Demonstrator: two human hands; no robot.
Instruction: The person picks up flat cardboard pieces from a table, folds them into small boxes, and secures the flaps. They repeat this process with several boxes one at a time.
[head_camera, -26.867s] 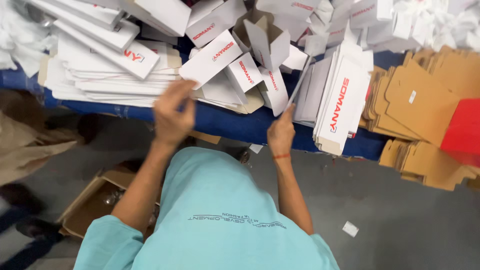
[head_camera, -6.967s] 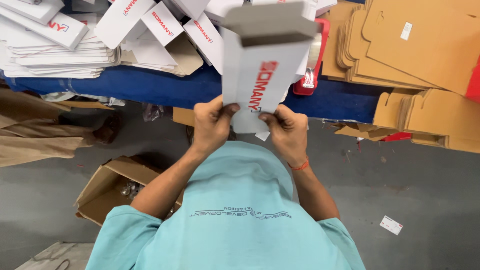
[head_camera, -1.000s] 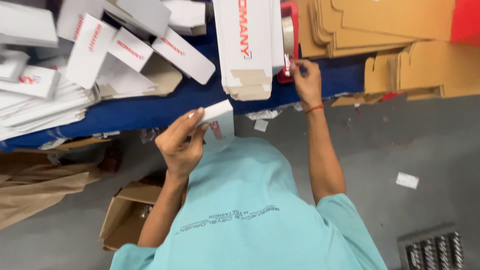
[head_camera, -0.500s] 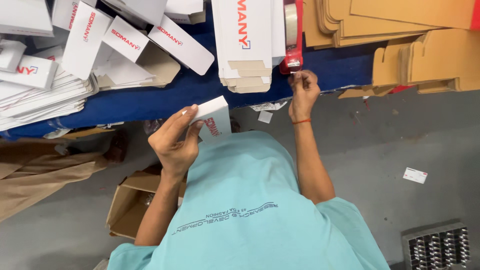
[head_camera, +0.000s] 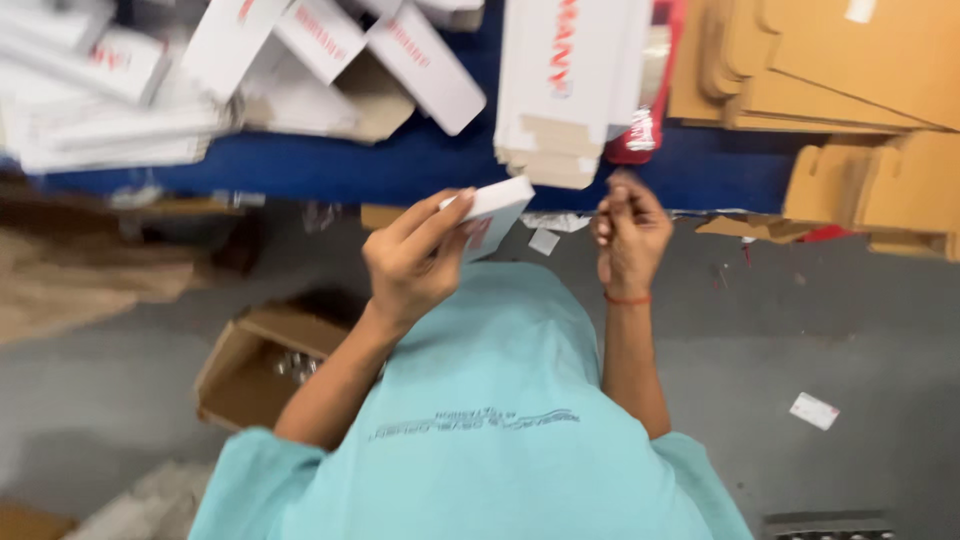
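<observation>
The left hand (head_camera: 415, 262) grips a small white folded carton (head_camera: 487, 212) with red print, tilted, held above the teal shirt (head_camera: 500, 420) near the blue table edge (head_camera: 400, 165). The right hand (head_camera: 628, 232) is blurred; fingers pinched together, contents indiscernible.
</observation>
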